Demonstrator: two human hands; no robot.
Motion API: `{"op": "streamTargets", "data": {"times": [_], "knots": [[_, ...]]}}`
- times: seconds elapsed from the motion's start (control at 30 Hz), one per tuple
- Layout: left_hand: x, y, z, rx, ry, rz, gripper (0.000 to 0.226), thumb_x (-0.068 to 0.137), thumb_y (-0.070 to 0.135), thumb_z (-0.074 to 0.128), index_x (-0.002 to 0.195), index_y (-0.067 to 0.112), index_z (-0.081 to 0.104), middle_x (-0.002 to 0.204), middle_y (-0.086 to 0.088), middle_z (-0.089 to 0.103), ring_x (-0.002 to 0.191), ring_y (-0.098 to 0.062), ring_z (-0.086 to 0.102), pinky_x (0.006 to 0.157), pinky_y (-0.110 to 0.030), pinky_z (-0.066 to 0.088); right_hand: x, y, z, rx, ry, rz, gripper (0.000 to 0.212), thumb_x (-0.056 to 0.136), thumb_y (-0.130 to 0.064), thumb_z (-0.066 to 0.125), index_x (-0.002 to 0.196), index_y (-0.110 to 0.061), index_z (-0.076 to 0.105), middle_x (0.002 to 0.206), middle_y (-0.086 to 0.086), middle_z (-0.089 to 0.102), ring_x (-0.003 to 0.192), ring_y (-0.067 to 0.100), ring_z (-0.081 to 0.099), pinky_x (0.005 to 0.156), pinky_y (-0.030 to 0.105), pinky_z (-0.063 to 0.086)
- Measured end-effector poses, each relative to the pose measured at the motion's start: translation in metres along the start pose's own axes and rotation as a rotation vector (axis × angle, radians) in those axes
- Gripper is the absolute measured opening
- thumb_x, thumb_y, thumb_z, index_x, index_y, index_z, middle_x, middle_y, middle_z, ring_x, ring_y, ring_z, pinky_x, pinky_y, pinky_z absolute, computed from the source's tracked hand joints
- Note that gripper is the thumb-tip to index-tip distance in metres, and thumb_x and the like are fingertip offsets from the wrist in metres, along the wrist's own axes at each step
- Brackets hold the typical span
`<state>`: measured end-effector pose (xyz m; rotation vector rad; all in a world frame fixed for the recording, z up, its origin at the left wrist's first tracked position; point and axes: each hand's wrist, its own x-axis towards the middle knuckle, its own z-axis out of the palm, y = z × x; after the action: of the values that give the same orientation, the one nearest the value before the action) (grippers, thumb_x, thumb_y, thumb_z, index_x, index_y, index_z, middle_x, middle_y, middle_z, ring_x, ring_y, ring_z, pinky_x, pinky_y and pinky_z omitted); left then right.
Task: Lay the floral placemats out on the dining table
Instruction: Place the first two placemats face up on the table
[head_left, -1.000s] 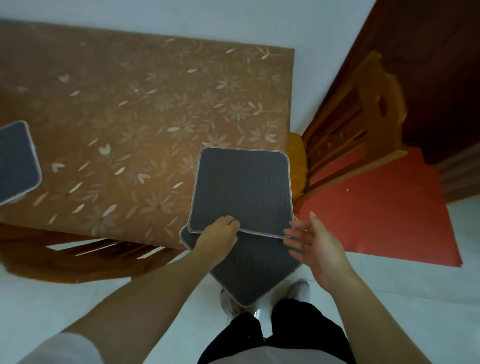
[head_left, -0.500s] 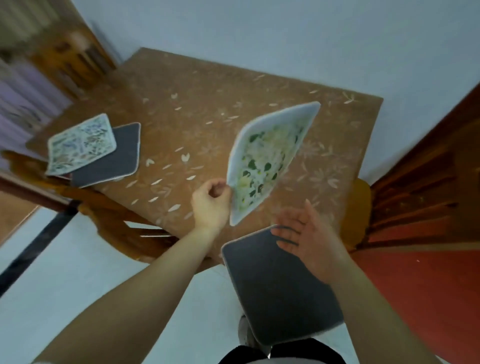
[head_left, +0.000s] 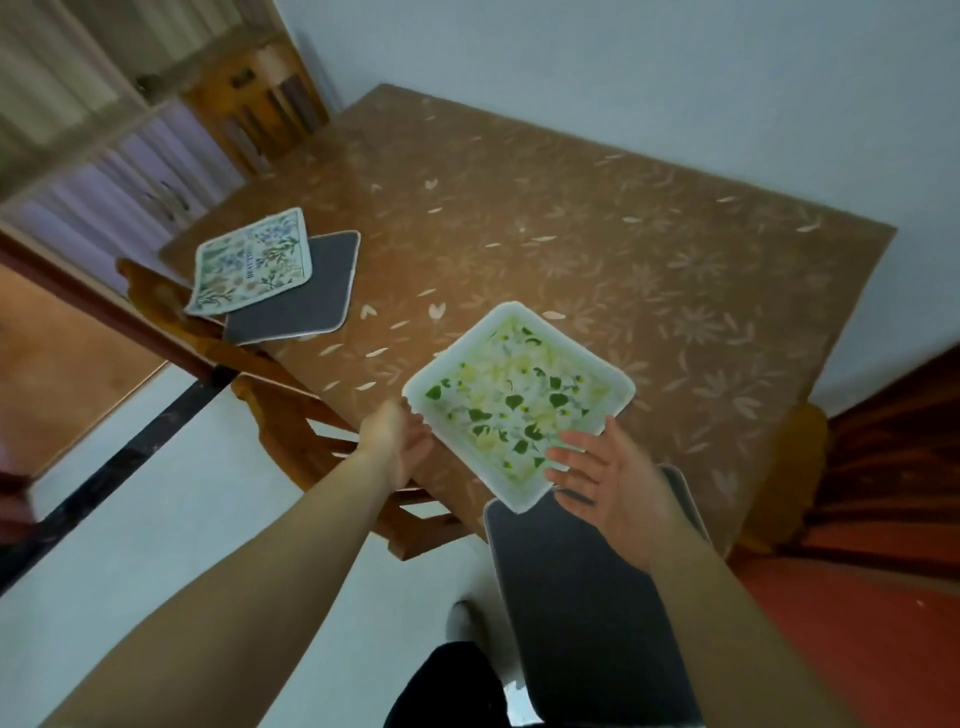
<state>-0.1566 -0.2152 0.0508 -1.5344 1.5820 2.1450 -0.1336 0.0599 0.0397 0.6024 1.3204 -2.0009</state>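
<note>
Room: pale walls, white floor with a dark strip, a red area at right, and a shelf unit at upper left.
Table (head_left: 597, 249): brown cover printed with pale flowers and petals; one corner sits against the wall.
Chairs: one wooden chair (head_left: 291, 410) tucked in at the near left edge, another (head_left: 254, 109) at the far left end.
Green mat (head_left: 517, 400): floral side up, white border, turned like a diamond, at the near edge of the table.
Left hand (head_left: 397, 441): palm up under the green mat's left corner, fingers loosely curled, holding that corner.
Right hand (head_left: 608, 473): spread wide, fingertips at the green mat's lower right edge; I cannot tell whether it grips.
Grey mat (head_left: 587, 613): dark backing up, below the right hand and forearm, hanging off the table's near edge over the floor.
Far pair: a floral mat (head_left: 249, 262) lying pattern up, overlapping a dark mat (head_left: 306, 296) turned backing up, both near the table's left corner.
Person: bare forearms, dark trousers, a light shoe just visible.
</note>
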Motion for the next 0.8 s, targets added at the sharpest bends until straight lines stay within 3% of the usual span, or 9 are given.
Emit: {"op": "streamTargets", "data": {"times": [0.07, 0.17, 0.3, 0.43, 0.5, 0.57, 0.67, 0.73, 0.8], "knots": [[0.021, 0.015, 0.004, 0.076, -0.007, -0.006, 0.027, 0.102, 0.027, 0.049, 0.121, 0.010, 0.057, 0.111, -0.012, 0.065, 0.100, -0.029, 0.065, 0.087, -0.045, 0.058, 0.007, 0.004, 0.000, 0.020, 0.056, 0.009, 0.055, 0.106, -0.059, 0.044, 0.125, -0.016, 0.072, 0.116, 0.006, 0.081, 0.111, 0.028, 0.074, 0.092, 0.046, 0.057], [0.059, 0.036, 0.018, 0.251, -0.089, 0.007, 0.027, 0.101, 0.028, 0.046, 0.109, 0.008, 0.062, 0.112, -0.012, 0.069, 0.093, -0.026, 0.068, 0.074, -0.039, 0.058, 0.025, 0.012, 0.001, 0.090, 0.177, 0.044, 0.051, 0.106, -0.056, 0.047, 0.126, -0.015, 0.069, 0.124, 0.011, 0.075, 0.113, 0.031, 0.069, 0.088, 0.045, 0.055], [0.117, 0.063, 0.037, 0.575, -0.204, 0.114, 0.044, 0.098, 0.050, 0.047, 0.100, 0.015, 0.073, 0.108, -0.011, 0.076, 0.081, -0.021, 0.070, 0.068, -0.034, 0.058, 0.059, 0.023, 0.001, 0.185, 0.396, 0.036, 0.041, 0.104, -0.056, 0.049, 0.116, -0.021, 0.068, 0.131, 0.010, 0.067, 0.114, 0.029, 0.064, 0.103, 0.050, 0.047], [0.168, 0.087, 0.052, 0.774, -0.382, 0.148, 0.061, 0.093, 0.072, 0.042, 0.089, 0.028, 0.083, 0.084, -0.006, 0.077, 0.072, -0.029, 0.072, 0.071, -0.043, 0.061, 0.087, 0.034, 0.010, 0.255, 0.579, 0.043, 0.062, 0.103, -0.057, 0.050, 0.155, -0.021, 0.047, 0.148, 0.009, 0.058, 0.132, 0.035, 0.056, 0.111, 0.053, 0.042], [0.187, 0.093, 0.057, 0.823, -0.446, 0.094, 0.056, 0.088, 0.069, 0.051, 0.066, 0.026, 0.078, 0.063, -0.005, 0.068, 0.055, -0.028, 0.065, 0.063, -0.044, 0.057, 0.096, 0.042, 0.020, 0.265, 0.597, 0.063, 0.069, 0.100, -0.066, 0.050, 0.150, -0.018, 0.053, 0.147, 0.009, 0.058, 0.133, 0.033, 0.054, 0.115, 0.054, 0.040], [0.201, 0.095, 0.060, 0.887, -0.522, 0.084, 0.051, 0.085, 0.066, 0.056, 0.060, 0.025, 0.075, 0.061, -0.005, 0.068, 0.046, -0.025, 0.062, 0.048, -0.034, 0.054, 0.104, 0.047, 0.033, 0.295, 0.631, 0.066, 0.067, 0.097, -0.070, 0.051, 0.138, -0.019, 0.064, 0.139, 0.007, 0.064, 0.129, 0.029, 0.057, 0.117, 0.055, 0.039], [0.215, 0.097, 0.058, 0.977, -0.571, 0.057, 0.052, 0.088, 0.068, 0.048, 0.075, 0.027, 0.078, 0.077, -0.001, 0.079, 0.072, -0.023, 0.074, 0.066, -0.035, 0.057, 0.111, 0.049, 0.052, 0.351, 0.763, 0.056, 0.049, 0.100, -0.064, 0.052, 0.114, -0.021, 0.072, 0.124, 0.005, 0.072, 0.112, 0.022, 0.065, 0.106, 0.051, 0.047], [0.224, 0.106, 0.052, 1.006, -0.597, 0.040, 0.055, 0.085, 0.072, 0.045, 0.075, 0.031, 0.080, 0.076, 0.001, 0.080, 0.080, -0.024, 0.075, 0.075, -0.036, 0.055, 0.121, 0.047, 0.066, 0.363, 0.830, 0.047, 0.049, 0.102, -0.061, 0.050, 0.113, -0.019, 0.071, 0.117, 0.005, 0.073, 0.102, 0.020, 0.067, 0.096, 0.049, 0.049], [0.231, 0.112, 0.047, 1.026, -0.579, 0.059, 0.061, 0.071, 0.080, 0.041, 0.069, 0.033, 0.080, 0.072, 0.001, 0.079, 0.077, -0.026, 0.076, 0.071, -0.037, 0.057, 0.126, 0.047, 0.074, 0.382, 0.807, 0.053, 0.055, 0.104, -0.060, 0.047, 0.120, -0.012, 0.068, 0.117, 0.008, 0.071, 0.104, 0.022, 0.066, 0.105, 0.052, 0.047]]}}
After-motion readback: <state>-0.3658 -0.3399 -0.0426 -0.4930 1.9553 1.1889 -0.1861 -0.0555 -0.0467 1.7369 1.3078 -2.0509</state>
